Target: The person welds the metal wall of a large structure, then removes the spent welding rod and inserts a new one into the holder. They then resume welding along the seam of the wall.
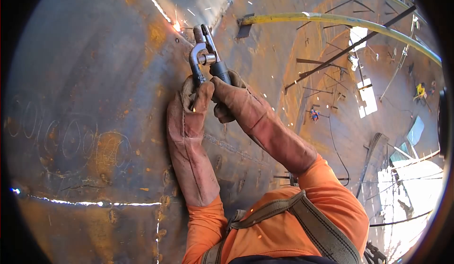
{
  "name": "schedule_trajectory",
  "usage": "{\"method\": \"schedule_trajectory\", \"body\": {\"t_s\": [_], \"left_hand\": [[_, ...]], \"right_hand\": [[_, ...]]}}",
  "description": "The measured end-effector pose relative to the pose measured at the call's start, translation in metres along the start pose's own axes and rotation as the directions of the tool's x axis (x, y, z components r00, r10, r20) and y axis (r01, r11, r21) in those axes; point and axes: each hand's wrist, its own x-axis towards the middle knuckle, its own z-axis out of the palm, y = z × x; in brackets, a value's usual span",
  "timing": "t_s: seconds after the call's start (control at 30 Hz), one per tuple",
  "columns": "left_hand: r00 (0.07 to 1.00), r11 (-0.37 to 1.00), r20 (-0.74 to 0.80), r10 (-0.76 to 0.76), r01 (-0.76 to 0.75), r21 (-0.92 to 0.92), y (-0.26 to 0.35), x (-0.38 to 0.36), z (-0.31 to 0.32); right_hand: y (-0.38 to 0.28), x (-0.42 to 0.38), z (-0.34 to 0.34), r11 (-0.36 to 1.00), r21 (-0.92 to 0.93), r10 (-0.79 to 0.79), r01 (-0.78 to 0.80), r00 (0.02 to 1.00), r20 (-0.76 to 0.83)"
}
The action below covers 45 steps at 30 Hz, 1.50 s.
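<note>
- Spark (177, 26) is glowing beyond fingers, up-left.
- Left hand (202, 96): gloved fingers are clamping metal arm (194, 60), likely steadying it.
- Electrode holder (206, 58) is jutting past both hands' fingers.
- Right hand (228, 93): fingers are wrapping dark handle (220, 72), probably for aiming.

The wall (85, 94) looks like bare metal, mostly dull grey-brown and mottled with orange rust, with pale scribbled marks on its matt skin. A weld seam (231, 149) crosses it in a rough, bumpy line. The tool (197, 56) has smooth, shiny metal parts and a dark, ribbed handle that looks like rubber or plastic. Both the left glove (191, 146) and right glove (269, 124) look like matt, reddish leather, creased and scuffed. The sleeves (206, 216) are soft orange cloth; the straps (324, 224) are coarse, stitched webbing. The yellow pipe (340, 19) looks worn.
</note>
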Motion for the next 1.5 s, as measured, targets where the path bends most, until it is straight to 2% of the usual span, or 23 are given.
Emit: {"method": "schedule_trajectory", "body": {"t_s": [0.07,0.1,0.13,0.2,0.23,0.27,0.37,0.47,0.53,0.63,0.67,0.73,0.8,0.87,0.9,0.93,0.97,1.0,1.1,1.2,1.33,1.4,1.5], "left_hand": [[0.964,0.993,-0.242,0.110,-0.098,0.061,-0.014,-0.008,0.016],[0.965,0.985,-0.261,0.008,-0.053,-0.165,-0.017,-0.008,0.023],[0.965,0.985,-0.262,0.009,-0.054,-0.165,-0.013,-0.005,0.019],[0.999,0.999,-0.036,-0.035,0.036,0.030,-0.001,0.000,0.003],[1.000,1.000,-0.024,0.004,-0.005,-0.021,0.001,-0.001,0.001],[0.999,0.998,0.021,0.035,-0.034,-0.050,0.000,0.002,0.000],[0.999,0.999,-0.041,-0.012,0.010,-0.035,0.005,-0.001,0.001],[0.999,0.999,0.034,-0.008,0.009,-0.037,0.002,0.003,-0.003],[0.998,0.988,0.045,0.048,-0.041,-0.147,0.002,0.003,-0.002],[1.000,0.996,-0.020,-0.016,0.014,-0.083,0.004,0.000,0.002],[1.000,0.996,-0.019,-0.018,0.016,-0.084,0.004,0.000,0.002],[0.996,0.982,0.034,-0.085,0.089,-0.167,0.005,0.000,0.001],[0.999,0.976,0.026,-0.033,0.038,-0.213,-0.009,-0.004,0.007],[0.978,0.997,-0.200,0.059,-0.066,-0.026,-0.013,-0.007,0.016],[0.984,0.903,-0.035,0.175,-0.146,0.404,-0.015,-0.010,0.005],[1.000,1.000,0.017,-0.012,0.012,0.001,-0.004,-0.002,0.001],[0.999,0.998,0.042,0.018,-0.015,-0.067,-0.011,0.000,0.002],[0.997,0.990,0.065,0.049,-0.040,-0.135,-0.017,0.003,0.004],[1.000,0.995,0.016,0.016,-0.014,-0.103,-0.012,0.002,0.006],[0.999,1.000,0.039,-0.008,0.007,0.012,-0.012,0.004,0.002],[0.997,0.999,0.076,-0.028,0.031,-0.040,-0.005,0.003,0.002],[1.000,1.000,0.013,0.026,-0.026,-0.001,-0.003,0.003,0.004],[0.998,0.999,0.030,0.051,-0.050,-0.015,-0.007,0.005,0.003]], "right_hand": [[-0.002,0.003,0.000,1.000,0.030,-0.002,0.003,0.999,-0.038],[-0.014,0.004,0.001,0.996,0.034,0.083,-0.085,0.995,0.046],[-0.022,0.003,0.002,0.985,0.031,0.167,-0.172,0.977,0.129],[-0.022,-0.009,-0.002,1.000,0.008,-0.020,0.019,0.993,0.120],[-0.029,-0.015,0.006,0.997,0.047,0.054,-0.055,0.998,0.038],[-0.028,-0.014,0.006,0.999,0.029,0.039,-0.040,0.999,0.016],[-0.022,-0.006,0.004,1.000,0.015,0.010,-0.010,1.000,0.019],[-0.019,0.007,0.001,1.000,0.022,0.015,-0.016,0.998,0.067],[-0.020,0.007,-0.001,1.000,0.019,0.008,-0.011,0.994,0.108],[-0.028,-0.005,-0.001,0.999,0.029,-0.049,0.044,0.985,0.165],[-0.025,-0.006,0.001,0.999,0.029,-0.047,0.042,0.985,0.164],[-0.019,-0.005,0.004,0.999,-0.034,-0.018,0.020,0.999,0.046],[-0.021,-0.001,-0.001,1.000,-0.004,-0.006,0.006,0.997,0.077],[-0.015,0.003,-0.002,1.000,0.024,0.003,-0.006,0.994,0.111],[-0.004,0.007,0.000,0.999,0.053,-0.005,0.002,0.998,0.057],[-0.003,0.006,0.007,0.997,0.081,-0.013,0.013,1.000,0.004],[-0.007,-0.002,0.014,0.997,0.073,0.011,-0.005,0.995,-0.095],[-0.008,0.000,0.012,0.997,0.073,0.011,-0.005,0.996,-0.092],[-0.006,0.001,0.001,0.999,0.051,-0.019,0.017,0.999,0.030],[-0.004,0.002,0.001,1.000,0.005,-0.013,0.013,1.000,-0.017],[-0.003,0.002,-0.004,0.999,0.044,0.007,-0.008,0.999,0.036],[-0.004,0.003,-0.003,0.999,0.025,0.037,-0.036,0.999,-0.004],[-0.006,0.003,-0.004,0.999,0.033,0.036,-0.036,0.999,0.012]]}}
